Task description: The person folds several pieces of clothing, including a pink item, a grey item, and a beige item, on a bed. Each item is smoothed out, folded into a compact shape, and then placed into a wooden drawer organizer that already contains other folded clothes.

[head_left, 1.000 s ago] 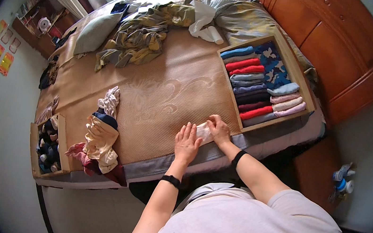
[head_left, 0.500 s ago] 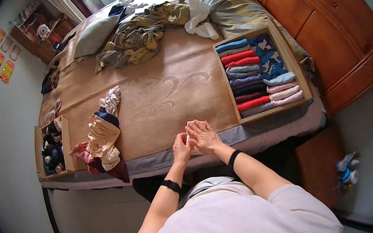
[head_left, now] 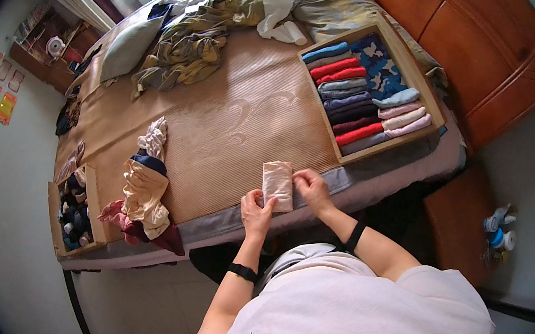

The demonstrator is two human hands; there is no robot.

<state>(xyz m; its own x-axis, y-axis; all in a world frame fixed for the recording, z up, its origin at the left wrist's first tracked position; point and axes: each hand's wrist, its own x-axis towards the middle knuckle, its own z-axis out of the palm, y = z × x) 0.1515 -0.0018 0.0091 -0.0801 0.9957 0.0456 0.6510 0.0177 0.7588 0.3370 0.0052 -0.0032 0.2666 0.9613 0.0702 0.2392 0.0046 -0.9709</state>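
Note:
A pale pink folded garment [head_left: 277,187], pressed into a small flat rectangle, is upright at the bed's front edge. My left hand [head_left: 256,212] grips its lower left corner, thumb on the near face. At its right edge, the curled fingers of my right hand [head_left: 311,190] pinch the fabric. What kind of garment it is cannot be made out. Off to the right stands a wooden drawer box [head_left: 390,145] with rolled clothes in rows, red, blue, grey, dark and pink, beside a blue camouflage piece [head_left: 372,65].
A loose heap of clothes, cream, navy and maroon [head_left: 144,191], lies left on the woven mat [head_left: 215,153]. Left of it, a smaller wooden box [head_left: 94,211] holds dark bundled items. Farther back are a rumpled quilt [head_left: 188,46] and a grey pillow [head_left: 131,49]. A wooden headboard [head_left: 461,51] rises at right.
My hands were pressed together over the garment; now they have parted to its two sides, and its flat folded face shows. The right hand has moved rightward. The view has shifted slightly.

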